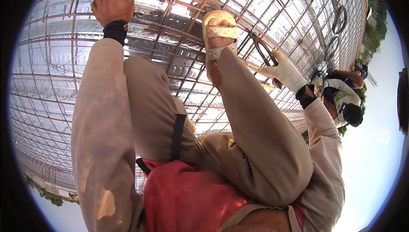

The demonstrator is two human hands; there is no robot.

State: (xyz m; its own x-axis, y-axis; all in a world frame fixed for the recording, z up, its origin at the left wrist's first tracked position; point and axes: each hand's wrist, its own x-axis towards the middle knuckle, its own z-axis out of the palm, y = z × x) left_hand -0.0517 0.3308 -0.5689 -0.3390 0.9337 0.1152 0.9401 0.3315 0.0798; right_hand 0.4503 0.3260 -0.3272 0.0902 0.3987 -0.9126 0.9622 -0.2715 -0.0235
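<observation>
My left hand [111, 2] is bare and closed around a thin rusty bar of the rebar grid [64, 53] at the upper left. A white knitted glove covers my right hand [284, 73], which is closed on the handles of dark pincers [262, 49]; the jaws point up-left onto a crossing of bars. Between the hands, my foot in a cream sandal [219, 32] stands on the grid, and my bent knee in beige trousers fills the middle.
The rebar grid lies over corrugated metal sheets [47, 104] and stretches to every side. Another person [347, 100] crouches on it at the right. Coils of wire [339, 19] lie at the upper right. The deck edge runs along the lower left.
</observation>
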